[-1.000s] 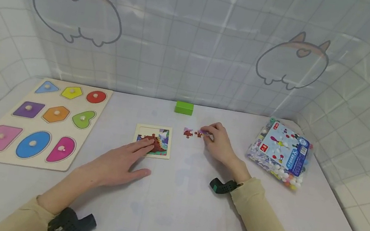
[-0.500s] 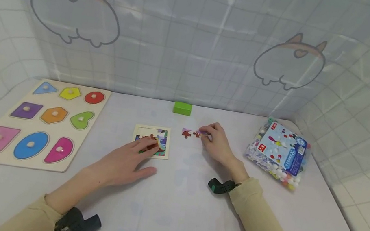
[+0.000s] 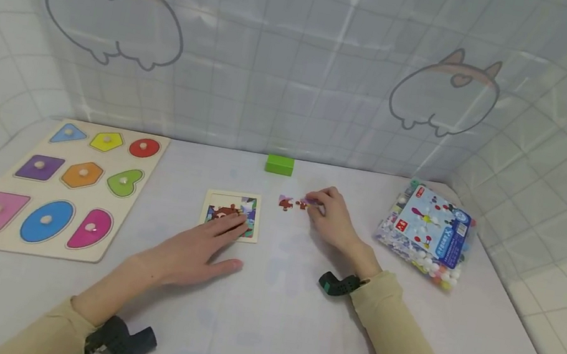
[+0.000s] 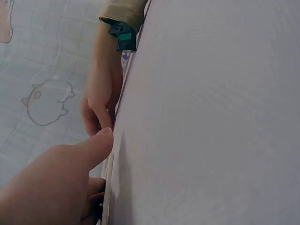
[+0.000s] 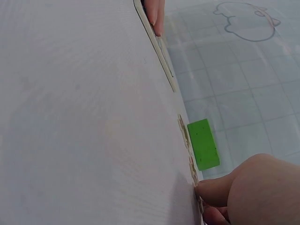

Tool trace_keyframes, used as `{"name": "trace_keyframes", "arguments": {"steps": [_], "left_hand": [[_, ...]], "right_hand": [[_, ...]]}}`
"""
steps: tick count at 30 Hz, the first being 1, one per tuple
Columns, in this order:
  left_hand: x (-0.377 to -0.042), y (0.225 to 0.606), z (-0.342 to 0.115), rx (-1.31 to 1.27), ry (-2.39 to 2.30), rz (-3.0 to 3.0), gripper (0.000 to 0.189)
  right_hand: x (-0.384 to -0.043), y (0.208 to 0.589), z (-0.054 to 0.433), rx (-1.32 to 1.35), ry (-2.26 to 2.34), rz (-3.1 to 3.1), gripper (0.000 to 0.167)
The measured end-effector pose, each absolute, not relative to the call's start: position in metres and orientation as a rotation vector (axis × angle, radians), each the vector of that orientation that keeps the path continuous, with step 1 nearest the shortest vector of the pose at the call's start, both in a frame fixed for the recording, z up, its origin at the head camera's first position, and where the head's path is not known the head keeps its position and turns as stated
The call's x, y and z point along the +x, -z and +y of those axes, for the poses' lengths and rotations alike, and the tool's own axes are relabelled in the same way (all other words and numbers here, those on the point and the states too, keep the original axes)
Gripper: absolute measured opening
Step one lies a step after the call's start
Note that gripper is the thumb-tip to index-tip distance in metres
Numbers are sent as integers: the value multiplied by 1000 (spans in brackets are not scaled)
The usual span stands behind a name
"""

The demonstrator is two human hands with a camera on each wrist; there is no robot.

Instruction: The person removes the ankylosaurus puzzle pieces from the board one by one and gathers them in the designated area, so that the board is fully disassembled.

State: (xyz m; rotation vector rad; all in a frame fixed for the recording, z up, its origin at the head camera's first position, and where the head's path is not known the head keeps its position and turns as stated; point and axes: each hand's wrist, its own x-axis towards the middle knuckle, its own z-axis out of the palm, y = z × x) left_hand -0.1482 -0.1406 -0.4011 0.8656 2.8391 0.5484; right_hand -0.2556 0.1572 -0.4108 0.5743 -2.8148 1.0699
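Observation:
A small square jigsaw tray [image 3: 235, 194] with a pale rim lies in the middle of the table, partly filled with brown, green and purple pieces. My left hand [image 3: 182, 251] rests its extended fingertips on the tray's lower right part, covering some of the picture. To the right of the tray lies a loose brown and purple puzzle piece [image 3: 286, 203]. Beside it, my right hand [image 3: 334, 219] pinches another puzzle piece at the tabletop between thumb and fingers; the fingers partly hide it. In the right wrist view, the thumb [image 5: 213, 190] presses at the edge of the thin pieces.
A wooden shape board [image 3: 105, 202] with knobbed coloured shapes lies on the left. A green block [image 3: 280, 165] stands at the back, near the curtain. On the right is a clear pack of beads [image 3: 427, 231] with a blue label.
My left fingers have slid to the right across the tray, uncovering more of the picture's left side. The right hand has stayed at the loose pieces with hardly any movement.

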Motion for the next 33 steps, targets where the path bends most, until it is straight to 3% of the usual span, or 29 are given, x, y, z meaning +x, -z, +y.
{"name": "trace_keyframes", "arguments": {"steps": [11,20,33], "left_hand": [[-147,402,-137,889,-533,2840,79],[-147,402,-139,873,-531,2846,80],[-146,400,-139,929,-514,2849,79]], "right_hand": [[-254,402,152,650,-1081,-2729,29],[-244,376,101,846,-1065,-2682,29],[-252,391,61,985,-943,-2772,27]]}}
